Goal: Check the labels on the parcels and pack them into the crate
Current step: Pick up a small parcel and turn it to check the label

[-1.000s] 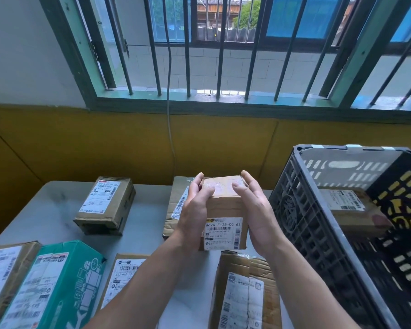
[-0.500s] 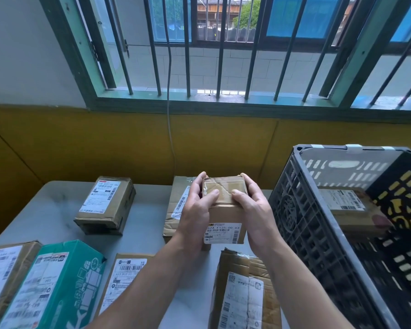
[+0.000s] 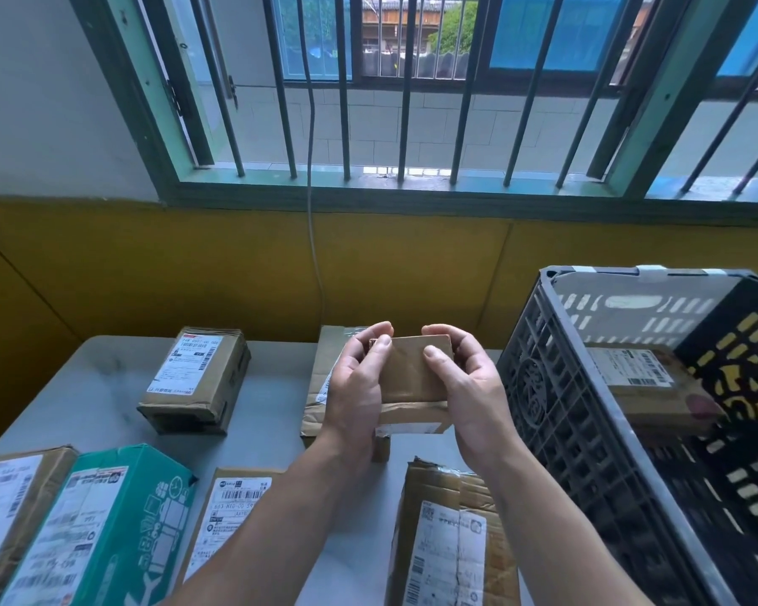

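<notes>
Both hands are holding a small brown parcel (image 3: pixel 412 371) up off the table (image 3: pixel 97 395). The left hand (image 3: pixel 357 391) and right hand (image 3: pixel 471 389) are curling round its ends, thumbs pressing on the plain face turned up (its label (image 3: pixel 408 428) is only peeking out along the bottom edge). Right of the grip, the dark crate (image 3: pixel 556 413) is sitting with one labelled parcel (image 3: pixel 648 387) inside. A flat parcel (image 3: pixel 324 369) is lying just behind the grip, and a crumpled box (image 3: pixel 451 540) is lying below it.

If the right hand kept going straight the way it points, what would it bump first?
The right hand holds the small parcel; carrying it forward, it would probably reach the yellow wall first, though depth is unclear.
</notes>
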`<state>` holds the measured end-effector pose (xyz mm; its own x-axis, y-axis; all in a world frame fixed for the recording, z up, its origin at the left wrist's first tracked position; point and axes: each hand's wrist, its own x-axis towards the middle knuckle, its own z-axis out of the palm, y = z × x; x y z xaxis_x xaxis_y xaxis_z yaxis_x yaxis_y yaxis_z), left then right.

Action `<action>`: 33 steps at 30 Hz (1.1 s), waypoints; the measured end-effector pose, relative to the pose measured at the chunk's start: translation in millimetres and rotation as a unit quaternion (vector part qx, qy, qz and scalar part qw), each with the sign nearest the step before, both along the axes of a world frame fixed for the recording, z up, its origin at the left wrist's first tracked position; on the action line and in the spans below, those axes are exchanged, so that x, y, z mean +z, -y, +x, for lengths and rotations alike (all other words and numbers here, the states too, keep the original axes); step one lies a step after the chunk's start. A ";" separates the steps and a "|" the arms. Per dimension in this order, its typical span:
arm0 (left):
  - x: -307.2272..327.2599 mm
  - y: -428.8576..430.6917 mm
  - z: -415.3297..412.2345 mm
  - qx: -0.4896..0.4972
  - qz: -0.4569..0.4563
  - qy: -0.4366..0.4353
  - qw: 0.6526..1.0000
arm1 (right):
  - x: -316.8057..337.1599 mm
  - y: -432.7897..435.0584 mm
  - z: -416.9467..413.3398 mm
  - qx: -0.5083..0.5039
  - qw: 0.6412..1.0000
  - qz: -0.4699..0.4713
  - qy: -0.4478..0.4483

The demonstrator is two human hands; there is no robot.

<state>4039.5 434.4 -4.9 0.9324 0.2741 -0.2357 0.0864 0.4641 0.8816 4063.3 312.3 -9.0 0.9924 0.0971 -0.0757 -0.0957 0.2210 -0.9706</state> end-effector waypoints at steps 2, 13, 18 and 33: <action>-1.3 0.3 0.7 0.011 0.023 0.002 1.000 | -0.6 -0.8 -0.7 -0.002 1.000 -0.001 0.004; 3.9 -6.8 -7.3 -0.029 0.001 0.011 1.000 | -3.5 -3.5 0.7 -0.037 0.999 0.003 0.040; -7.0 -13.5 -20.6 -0.109 0.102 0.078 0.986 | -2.0 0.2 6.0 -0.080 0.996 0.018 0.032; 0.4 -6.0 -5.7 -0.101 0.020 -0.016 0.995 | 1.0 -2.8 -1.5 -0.030 0.998 0.034 0.054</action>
